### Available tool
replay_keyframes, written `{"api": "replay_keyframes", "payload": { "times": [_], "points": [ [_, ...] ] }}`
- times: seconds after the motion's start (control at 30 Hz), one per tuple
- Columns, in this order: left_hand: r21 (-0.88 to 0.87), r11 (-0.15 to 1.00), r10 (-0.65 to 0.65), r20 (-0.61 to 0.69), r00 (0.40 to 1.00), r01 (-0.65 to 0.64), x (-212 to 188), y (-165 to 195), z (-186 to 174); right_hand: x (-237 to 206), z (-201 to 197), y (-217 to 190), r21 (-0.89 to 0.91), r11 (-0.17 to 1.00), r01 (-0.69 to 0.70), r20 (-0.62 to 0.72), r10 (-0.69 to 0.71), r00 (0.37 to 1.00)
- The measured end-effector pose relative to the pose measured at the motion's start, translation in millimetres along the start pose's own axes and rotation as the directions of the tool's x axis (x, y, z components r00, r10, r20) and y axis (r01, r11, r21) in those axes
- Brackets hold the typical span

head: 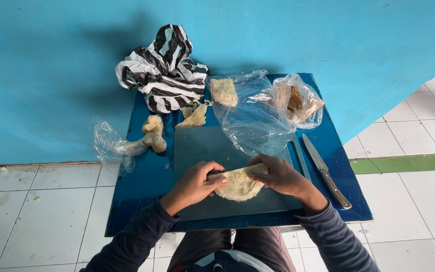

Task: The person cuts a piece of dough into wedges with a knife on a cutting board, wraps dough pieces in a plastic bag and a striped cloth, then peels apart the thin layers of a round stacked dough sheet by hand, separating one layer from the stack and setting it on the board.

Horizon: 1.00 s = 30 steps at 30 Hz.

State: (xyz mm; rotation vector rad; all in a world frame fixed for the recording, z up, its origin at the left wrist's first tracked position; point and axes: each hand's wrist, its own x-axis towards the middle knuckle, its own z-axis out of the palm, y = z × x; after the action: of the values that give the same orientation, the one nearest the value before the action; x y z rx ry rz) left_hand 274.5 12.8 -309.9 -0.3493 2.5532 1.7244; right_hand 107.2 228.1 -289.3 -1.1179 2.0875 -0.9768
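A pale yellow, folded round of dough-like sheet (pixel 237 185) lies on a grey-green cutting mat (pixel 205 146) that rests on a small blue table (pixel 147 174). My left hand (pixel 195 183) grips its left edge, thumb on top. Over its right edge curls my right hand (pixel 278 175), fingers pressing the fold down. Both hands hold the same piece, low on the mat near the front edge.
A steel knife (pixel 325 171) lies at the right of the mat. A black-and-white striped bag (pixel 162 70), clear plastic bags (pixel 250 118), a wrapped brown block (pixel 294 99), and more pale pieces (pixel 223 91) sit at the back. A twisted pale lump (pixel 153 133) lies left. A blue wall stands behind, white floor tiles around.
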Motion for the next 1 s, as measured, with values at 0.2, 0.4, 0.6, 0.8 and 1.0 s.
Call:
{"api": "replay_keyframes", "payload": {
  "times": [0.2, 0.4, 0.6, 0.8, 1.0],
  "points": [
    [0.362, 0.915, 0.211, -0.048, 0.976, -0.180, -1, -1, -15, -46, -7, -12, -0.356, 0.934, -0.019, -0.335, -0.109, 0.936],
    [0.316, 0.837, 0.440, 0.098, 0.893, -0.447, 14, -5, -22, -99, -24, 21, -0.662, 0.670, -0.335, -0.566, -0.155, 0.810],
    [0.284, 0.874, 0.321, 0.272, 0.907, -0.395, 40, -7, -19, -111, -15, 65, -0.603, 0.677, -0.423, -0.632, -0.082, 0.770],
    [0.283, 0.893, 0.235, 0.370, 0.899, -0.349, 52, -2, -22, -106, -19, 68, -0.756, 0.521, -0.397, -0.512, -0.092, 0.854],
    [0.220, 0.905, 0.275, 0.348, 0.896, -0.364, 52, 3, -26, -125, -3, 70, -0.490, 0.739, -0.461, -0.743, -0.079, 0.664]
  ]
}}
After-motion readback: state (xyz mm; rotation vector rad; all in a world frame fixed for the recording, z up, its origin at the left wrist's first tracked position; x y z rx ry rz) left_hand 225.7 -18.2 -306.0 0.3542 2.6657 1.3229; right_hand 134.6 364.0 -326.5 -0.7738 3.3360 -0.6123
